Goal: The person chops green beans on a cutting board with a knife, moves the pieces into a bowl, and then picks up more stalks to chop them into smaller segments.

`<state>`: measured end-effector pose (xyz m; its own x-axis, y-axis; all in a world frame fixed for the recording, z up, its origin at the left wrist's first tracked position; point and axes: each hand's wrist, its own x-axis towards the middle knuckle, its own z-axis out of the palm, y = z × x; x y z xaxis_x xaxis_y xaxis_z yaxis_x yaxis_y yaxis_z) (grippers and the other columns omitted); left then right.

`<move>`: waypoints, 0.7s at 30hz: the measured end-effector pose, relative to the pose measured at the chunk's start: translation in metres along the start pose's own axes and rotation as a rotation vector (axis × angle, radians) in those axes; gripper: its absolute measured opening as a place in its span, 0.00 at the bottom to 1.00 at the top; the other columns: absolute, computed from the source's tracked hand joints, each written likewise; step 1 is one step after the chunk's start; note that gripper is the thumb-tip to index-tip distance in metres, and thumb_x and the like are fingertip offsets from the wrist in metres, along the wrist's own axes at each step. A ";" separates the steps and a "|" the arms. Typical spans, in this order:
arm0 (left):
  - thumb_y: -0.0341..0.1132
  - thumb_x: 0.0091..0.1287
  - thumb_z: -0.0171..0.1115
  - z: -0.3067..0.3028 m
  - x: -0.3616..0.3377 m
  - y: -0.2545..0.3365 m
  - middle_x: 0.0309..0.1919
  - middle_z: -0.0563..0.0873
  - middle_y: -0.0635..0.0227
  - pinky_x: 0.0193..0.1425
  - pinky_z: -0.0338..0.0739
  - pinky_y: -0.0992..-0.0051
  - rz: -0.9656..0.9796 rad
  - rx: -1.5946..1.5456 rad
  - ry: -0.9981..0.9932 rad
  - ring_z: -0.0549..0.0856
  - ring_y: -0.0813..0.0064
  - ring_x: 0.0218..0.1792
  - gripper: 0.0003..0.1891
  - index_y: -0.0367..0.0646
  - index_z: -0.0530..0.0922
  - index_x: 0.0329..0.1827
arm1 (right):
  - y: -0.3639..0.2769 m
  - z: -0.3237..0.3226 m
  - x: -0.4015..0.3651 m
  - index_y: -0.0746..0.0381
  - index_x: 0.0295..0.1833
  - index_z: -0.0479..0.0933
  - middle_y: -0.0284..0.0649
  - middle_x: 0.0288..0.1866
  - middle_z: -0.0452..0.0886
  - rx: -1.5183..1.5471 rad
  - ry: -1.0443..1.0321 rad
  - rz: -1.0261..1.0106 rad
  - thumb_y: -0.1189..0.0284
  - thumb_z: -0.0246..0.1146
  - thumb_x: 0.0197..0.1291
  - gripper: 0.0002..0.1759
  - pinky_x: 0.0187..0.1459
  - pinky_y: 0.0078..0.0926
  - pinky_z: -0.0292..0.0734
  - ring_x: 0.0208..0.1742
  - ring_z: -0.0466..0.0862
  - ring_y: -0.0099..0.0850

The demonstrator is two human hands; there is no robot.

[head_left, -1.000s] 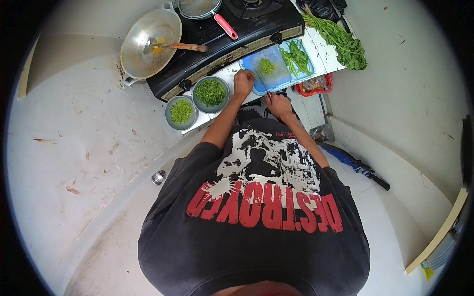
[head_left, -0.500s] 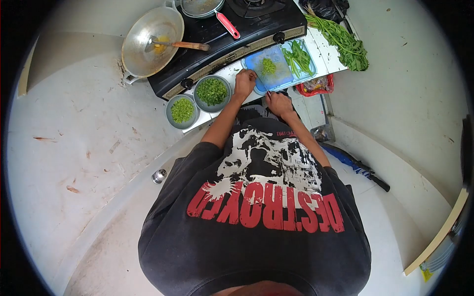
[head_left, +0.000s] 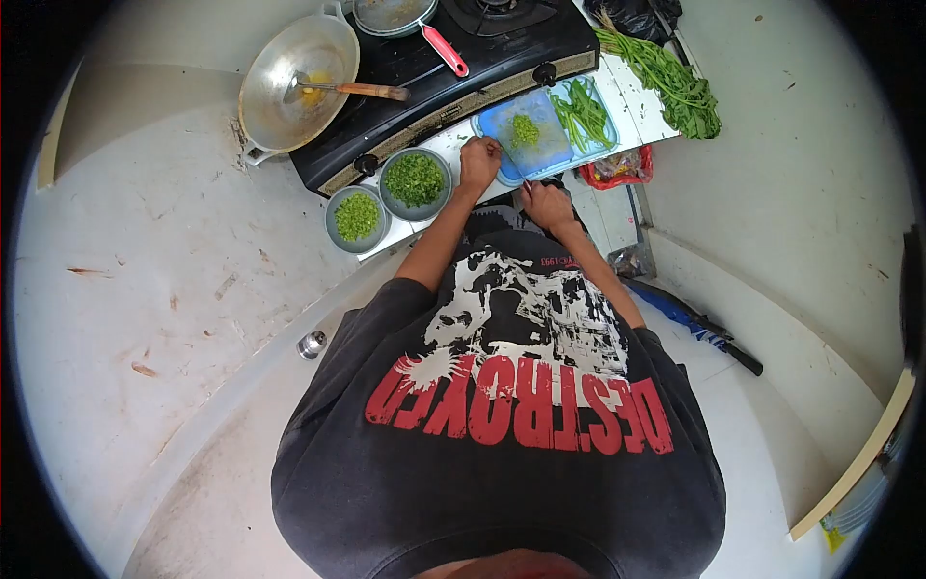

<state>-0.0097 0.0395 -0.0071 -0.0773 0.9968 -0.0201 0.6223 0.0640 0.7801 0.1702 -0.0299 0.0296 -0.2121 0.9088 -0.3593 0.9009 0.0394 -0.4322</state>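
My left hand [head_left: 479, 159] is closed at the left edge of the blue cutting board [head_left: 555, 143], its fingers pinched on something too small to make out. My right hand [head_left: 547, 205] is wrapped round the handle of a knife [head_left: 519, 170] at the board's near edge; the thin blade points up and left over the board. A small pile of chopped greens [head_left: 525, 130] lies on the board, with longer green stalks [head_left: 583, 114] to its right. Left of my hands stand a bowl of dark chopped leaves [head_left: 414, 179] and a bowl of paler chopped stems [head_left: 357, 216].
Behind the board is a black stove [head_left: 415, 72] bearing a large wok [head_left: 289, 92] and a pan with a red handle [head_left: 446, 51]. Leafy greens [head_left: 675, 92] lie at the right. A red bag [head_left: 632, 170] sits below the counter's right part.
My hands have stayed almost in place; the right hand and knife have shifted very slightly.
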 end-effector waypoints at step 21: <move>0.23 0.56 0.62 -0.002 0.004 0.001 0.29 0.89 0.53 0.42 0.84 0.66 -0.047 -0.016 -0.046 0.90 0.58 0.32 0.06 0.37 0.87 0.31 | 0.004 -0.008 -0.005 0.67 0.43 0.79 0.62 0.30 0.83 0.062 -0.008 -0.030 0.54 0.52 0.72 0.25 0.43 0.58 0.80 0.35 0.85 0.62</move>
<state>-0.0112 0.0436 -0.0053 -0.0702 0.9938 -0.0858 0.6060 0.1108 0.7877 0.1778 -0.0306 0.0359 -0.2424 0.9041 -0.3520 0.8690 0.0410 -0.4930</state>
